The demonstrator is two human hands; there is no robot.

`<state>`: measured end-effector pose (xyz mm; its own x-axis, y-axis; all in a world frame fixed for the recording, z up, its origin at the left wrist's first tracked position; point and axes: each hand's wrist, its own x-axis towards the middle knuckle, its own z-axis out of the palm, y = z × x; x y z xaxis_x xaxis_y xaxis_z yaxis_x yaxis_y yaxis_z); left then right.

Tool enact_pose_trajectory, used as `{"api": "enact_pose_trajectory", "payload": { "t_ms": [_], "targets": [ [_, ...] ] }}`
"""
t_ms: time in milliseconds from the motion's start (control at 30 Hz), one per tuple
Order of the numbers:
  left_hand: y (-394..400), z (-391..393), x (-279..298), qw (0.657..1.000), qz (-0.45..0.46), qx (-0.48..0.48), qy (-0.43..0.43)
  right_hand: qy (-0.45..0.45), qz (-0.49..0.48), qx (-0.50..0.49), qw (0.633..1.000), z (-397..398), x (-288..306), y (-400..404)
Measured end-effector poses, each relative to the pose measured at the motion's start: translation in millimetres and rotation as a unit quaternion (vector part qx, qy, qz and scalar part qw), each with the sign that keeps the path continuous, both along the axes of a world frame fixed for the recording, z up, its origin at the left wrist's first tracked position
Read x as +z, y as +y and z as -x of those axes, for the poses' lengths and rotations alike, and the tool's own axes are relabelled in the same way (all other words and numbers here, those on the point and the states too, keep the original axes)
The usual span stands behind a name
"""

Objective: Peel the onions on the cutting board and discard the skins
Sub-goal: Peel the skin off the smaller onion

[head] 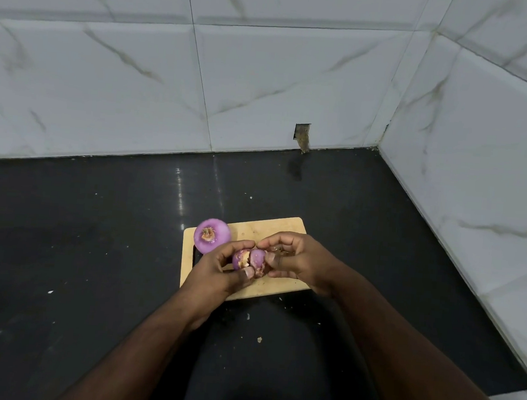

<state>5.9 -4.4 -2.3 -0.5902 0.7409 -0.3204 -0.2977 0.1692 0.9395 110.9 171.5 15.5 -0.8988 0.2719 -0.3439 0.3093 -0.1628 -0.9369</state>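
Marbled white tiles wall in a glossy black counter (95, 234), where a wooden cutting board (272, 229) lies. Over it I see the left hand (215, 271) curled round a small purple onion (249, 261), thumb clamped across its near side; the right hand (298, 261) pinches at its 3 o'clock edge. I judge the bulb light, firm and slick where bare, its papery skin brittle, so I would pick at the ragged root end. A second, peeled-looking onion (212, 235) sits at the board's 10 o'clock corner. Whether a skin flake sits between the right fingertips, I cannot tell; no bin shows.
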Motion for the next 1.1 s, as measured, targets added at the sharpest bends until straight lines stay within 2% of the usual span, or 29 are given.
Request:
{"api": "enact_pose_trajectory", "payload": {
  "t_ms": [100, 300, 467, 500, 600, 800, 900, 1100],
  "targets": [
    [0, 0, 1, 1.0, -0.005, 0.003, -0.015, -0.016, -0.008, -0.012, 1.0, 1, 3, 1],
    [1, -5, 4, 0.997, 0.004, 0.031, 0.068, -0.038, -0.029, -0.091, 0.995, 7, 4, -3],
    [2, -5, 6, 0.996, 0.004, 0.034, 0.087, -0.074, -0.168, -0.088, 0.979, 13, 2, -13],
    [2, -5, 6, 0.995, 0.005, 0.035, 0.092, -0.075, -0.167, -0.087, 0.979, 13, 1, -13],
    [1, -3, 7, 0.994, 0.007, 0.033, 0.109, -0.049, -0.085, -0.083, 0.992, 10, 3, -11],
    [3, -4, 6, 0.99, 0.02, 0.03, 0.136, -0.043, -0.14, -0.085, 0.986, 7, 0, -13],
    [2, -5, 8, 0.993, 0.011, 0.024, 0.117, -0.067, -0.163, -0.068, 0.982, 9, -6, -15],
    [-2, -6, 2, 0.999, -0.025, 0.034, 0.021, -0.113, -0.231, -0.072, 0.964, 13, -10, -16]
  ]
}}
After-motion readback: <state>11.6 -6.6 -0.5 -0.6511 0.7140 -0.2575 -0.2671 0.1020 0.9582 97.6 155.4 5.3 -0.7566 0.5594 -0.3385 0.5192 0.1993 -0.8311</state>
